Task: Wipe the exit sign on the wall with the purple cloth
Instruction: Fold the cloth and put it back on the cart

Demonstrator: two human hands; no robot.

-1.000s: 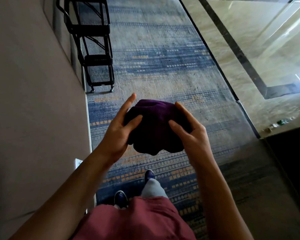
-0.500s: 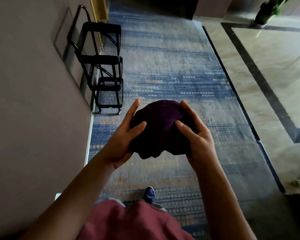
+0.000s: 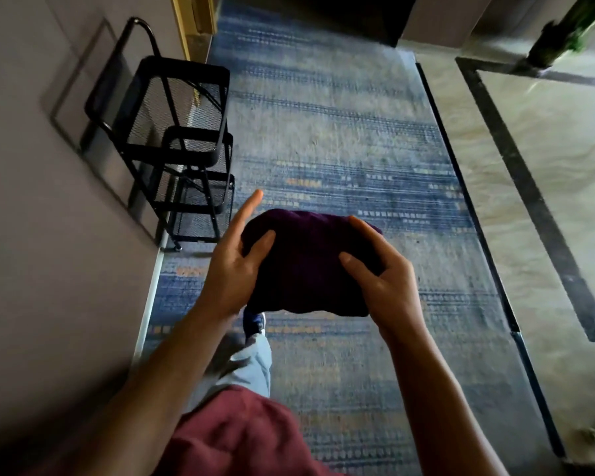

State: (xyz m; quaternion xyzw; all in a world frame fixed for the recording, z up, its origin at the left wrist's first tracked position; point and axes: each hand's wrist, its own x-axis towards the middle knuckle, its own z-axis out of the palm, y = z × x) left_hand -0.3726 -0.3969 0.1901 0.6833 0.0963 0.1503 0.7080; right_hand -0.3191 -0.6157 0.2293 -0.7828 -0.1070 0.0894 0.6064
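Note:
A bunched dark purple cloth (image 3: 306, 266) hangs in front of me at waist height, held between both hands. My left hand (image 3: 236, 266) grips its left side with the thumb on top and the index finger stretched forward. My right hand (image 3: 382, 273) holds its right side, thumb pressed on the top. The exit sign is not in view. The wall (image 3: 49, 201) runs along my left.
A black wire-mesh cart (image 3: 182, 142) on wheels stands against the left wall just ahead. A blue patterned carpet (image 3: 340, 149) runs forward down the corridor. Polished stone floor (image 3: 547, 166) lies to the right, with a potted plant (image 3: 567, 32) at the far right.
The view has tilted up and moved forward along the carpet, so the cart is nearer. Both hands still hold the cloth, now spread a little wider and flatter.

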